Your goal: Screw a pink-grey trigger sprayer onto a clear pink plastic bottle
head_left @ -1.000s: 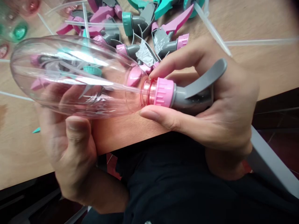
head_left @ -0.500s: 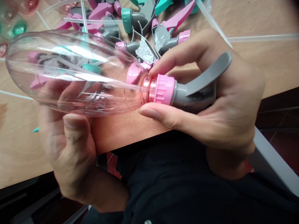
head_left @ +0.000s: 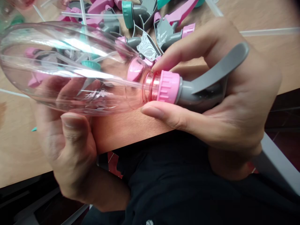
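Note:
A clear pink-tinted spray bottle lies sideways across the view, its base to the left. My left hand grips its body from below, thumb in front and fingers seen through the plastic behind. At the neck sits the pink ribbed collar of a grey trigger spray head. My right hand curls around this head, thumb and a fingertip at the bottle's neck. The grey trigger lever sticks up past the palm. Some of the right fingers are hidden behind the bottle and head.
Loose grey, pink and teal spray heads are heaped on the wooden table behind the bottle. Thin white tubes lie among and beside them. More bottles show blurred at the top left. The table's front edge runs below the hands.
My right hand and the spray head have shifted slightly right and appear a little larger. The bottle's base has moved slightly left and up in view. Both hands keep their hold.

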Action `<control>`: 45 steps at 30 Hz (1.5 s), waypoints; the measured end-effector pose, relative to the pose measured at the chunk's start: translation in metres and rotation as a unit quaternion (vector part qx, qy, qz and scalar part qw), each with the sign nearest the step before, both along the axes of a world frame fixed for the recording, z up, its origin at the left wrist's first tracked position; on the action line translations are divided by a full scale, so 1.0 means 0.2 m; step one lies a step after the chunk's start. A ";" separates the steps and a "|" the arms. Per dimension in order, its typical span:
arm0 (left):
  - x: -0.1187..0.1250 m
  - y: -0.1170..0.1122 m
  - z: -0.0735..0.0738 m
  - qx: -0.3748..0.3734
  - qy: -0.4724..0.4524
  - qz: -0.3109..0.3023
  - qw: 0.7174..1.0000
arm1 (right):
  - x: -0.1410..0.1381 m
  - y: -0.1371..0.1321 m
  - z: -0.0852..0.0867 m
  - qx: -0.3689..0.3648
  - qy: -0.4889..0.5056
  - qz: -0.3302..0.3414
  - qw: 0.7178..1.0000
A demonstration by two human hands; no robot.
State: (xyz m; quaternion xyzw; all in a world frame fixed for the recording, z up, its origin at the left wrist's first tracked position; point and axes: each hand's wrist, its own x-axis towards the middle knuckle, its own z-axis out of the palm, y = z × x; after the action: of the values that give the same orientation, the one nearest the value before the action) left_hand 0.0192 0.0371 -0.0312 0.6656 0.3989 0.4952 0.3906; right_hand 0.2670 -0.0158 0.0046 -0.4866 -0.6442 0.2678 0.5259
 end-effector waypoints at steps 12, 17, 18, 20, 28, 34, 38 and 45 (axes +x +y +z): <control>0.02 -0.05 0.02 -0.027 0.003 0.059 0.998 | -0.01 -0.02 -0.12 0.004 0.099 -0.003 0.995; 0.04 -0.07 0.06 -0.020 -0.008 0.045 0.999 | -0.02 -0.02 -0.14 0.001 0.111 -0.011 0.994; 0.04 -0.07 0.06 -0.025 -0.006 0.046 0.999 | -0.02 -0.02 -0.14 0.001 0.108 -0.016 0.994; 0.04 -0.08 0.06 -0.038 0.001 0.044 0.998 | -0.02 -0.02 -0.13 0.008 0.104 -0.024 0.994; 0.01 -0.08 0.06 -0.019 0.017 0.028 0.999 | -0.02 -0.01 -0.14 0.022 0.107 -0.013 0.994; 0.02 -0.09 0.06 -0.029 0.000 0.025 0.999 | -0.02 -0.01 -0.14 0.037 0.132 0.002 0.991; 0.02 -0.09 0.07 -0.035 -0.005 0.030 0.999 | -0.03 -0.01 -0.14 0.032 0.136 0.011 0.990; 0.01 -0.09 0.07 -0.038 -0.007 0.023 0.999 | -0.03 0.00 -0.13 0.033 0.149 0.024 0.988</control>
State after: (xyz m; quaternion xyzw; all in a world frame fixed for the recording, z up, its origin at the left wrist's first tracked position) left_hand 0.0218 0.0184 -0.0180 0.6380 0.4298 0.4930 0.4065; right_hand 0.2618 -0.0161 -0.0219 -0.4083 -0.5783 0.3283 0.6253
